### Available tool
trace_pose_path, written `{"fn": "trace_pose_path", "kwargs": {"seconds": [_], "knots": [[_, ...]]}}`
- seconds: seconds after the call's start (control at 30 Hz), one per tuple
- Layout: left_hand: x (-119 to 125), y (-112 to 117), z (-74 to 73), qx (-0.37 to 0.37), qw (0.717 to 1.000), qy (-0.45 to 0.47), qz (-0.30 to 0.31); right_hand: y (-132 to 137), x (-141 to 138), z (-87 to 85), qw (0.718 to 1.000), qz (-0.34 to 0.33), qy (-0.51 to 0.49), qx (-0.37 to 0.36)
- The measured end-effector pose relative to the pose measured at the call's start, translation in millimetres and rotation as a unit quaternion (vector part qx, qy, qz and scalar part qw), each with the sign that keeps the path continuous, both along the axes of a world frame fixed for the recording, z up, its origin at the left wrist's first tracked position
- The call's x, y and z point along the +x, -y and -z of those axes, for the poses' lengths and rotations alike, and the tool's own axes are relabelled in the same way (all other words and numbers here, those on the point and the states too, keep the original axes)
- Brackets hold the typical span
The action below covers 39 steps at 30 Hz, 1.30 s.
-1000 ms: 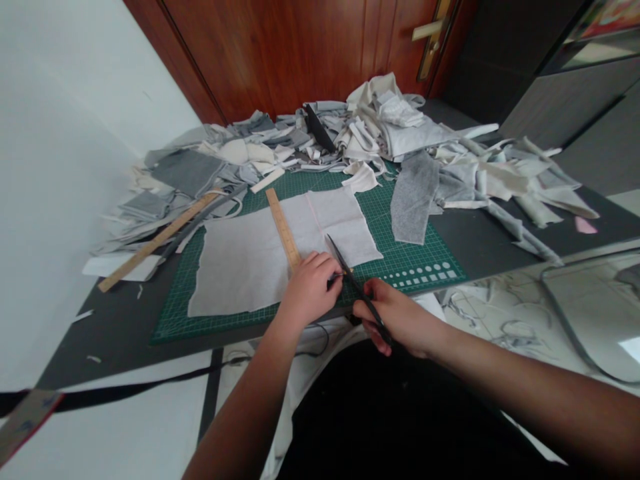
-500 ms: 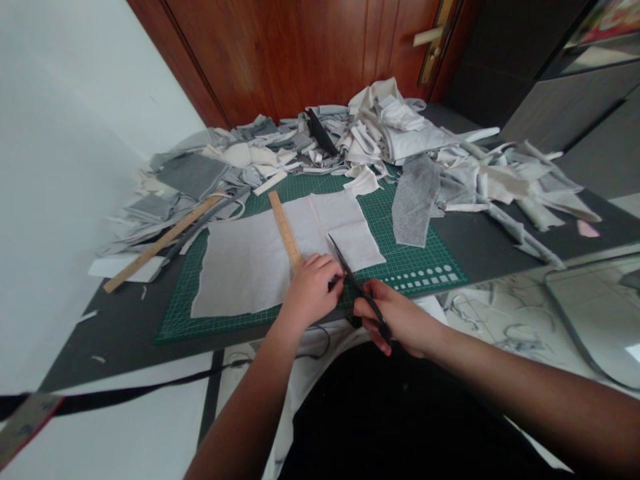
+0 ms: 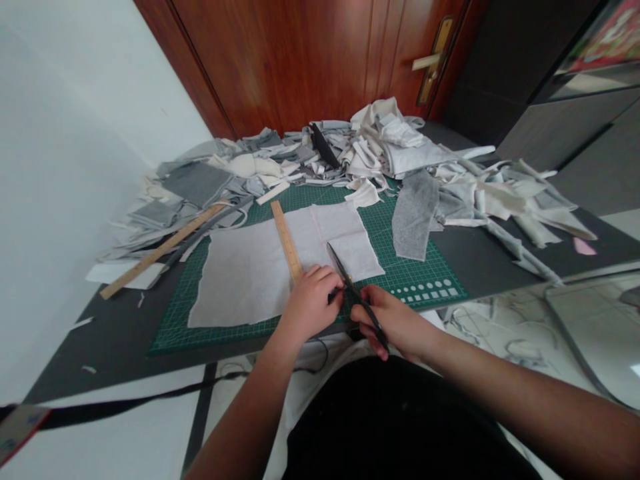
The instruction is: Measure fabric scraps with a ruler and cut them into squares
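My right hand point(image 3: 385, 320) is closed around the handles of black scissors point(image 3: 367, 307). Their blades point up and left, over the front edge of a light grey cloth point(image 3: 240, 273). Close beside the blades, my left hand point(image 3: 313, 300) rests at the cloth's front edge with its fingers curled in. A small dark thing shows between those fingers, too hidden to name. A wooden ruler point(image 3: 285, 233) lies across the cloth, its near end reaching my left hand. Under the cloth is a green cutting mat point(image 3: 170, 333) with grid lines.
Heaps of grey and white fabric scraps point(image 3: 400, 143) line the back of the dark table point(image 3: 65, 360). A longer wooden ruler point(image 3: 160, 253) lies at the left. One dark grey cloth piece point(image 3: 415, 213) overlaps the mat's right side. A wooden door point(image 3: 300, 67) stands behind.
The view has tilted slightly, so the table and scraps sit a little lower in the picture. Both hands and the scissors stay nearly in place against the cloth.
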<state>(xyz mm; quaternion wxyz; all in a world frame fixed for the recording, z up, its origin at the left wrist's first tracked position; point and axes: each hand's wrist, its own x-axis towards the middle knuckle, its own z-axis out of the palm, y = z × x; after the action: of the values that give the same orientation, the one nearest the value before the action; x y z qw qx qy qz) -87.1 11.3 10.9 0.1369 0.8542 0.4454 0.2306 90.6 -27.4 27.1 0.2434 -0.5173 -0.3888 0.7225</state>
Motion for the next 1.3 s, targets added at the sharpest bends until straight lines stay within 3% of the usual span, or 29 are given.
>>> {"fn": "trace_pose_path", "kwargs": {"seconds": [1.3], "knots": [[0.6, 1.2, -1.2, 0.003, 1.0, -0.022, -0.002, -32.4, -9.6, -11.6, 0.999, -0.01, -0.038, 0.029]]}}
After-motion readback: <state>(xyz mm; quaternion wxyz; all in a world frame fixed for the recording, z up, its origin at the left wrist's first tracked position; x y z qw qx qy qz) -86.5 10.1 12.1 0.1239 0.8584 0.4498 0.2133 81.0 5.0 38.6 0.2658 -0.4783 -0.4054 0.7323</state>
